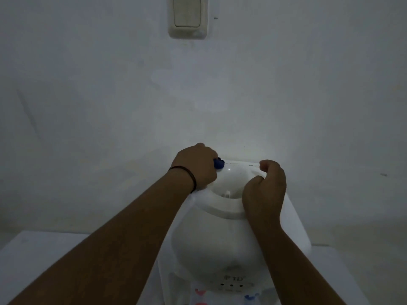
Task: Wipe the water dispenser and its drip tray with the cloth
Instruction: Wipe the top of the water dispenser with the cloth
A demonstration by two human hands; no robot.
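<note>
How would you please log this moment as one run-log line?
left hand: grips blue cloth on water dispenser top rear | right hand: curled on top rim | drip tray: not visible

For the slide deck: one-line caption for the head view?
Left hand grips a blue cloth at the white water dispenser's top rear; right hand curls over the rim.

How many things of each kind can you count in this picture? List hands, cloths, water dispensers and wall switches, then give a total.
Hands: 2, left hand and right hand
Cloths: 1, blue cloth, mostly hidden in the left hand
Water dispensers: 1, white water dispenser
Wall switches: 1, wall switch
Total: 5
</note>
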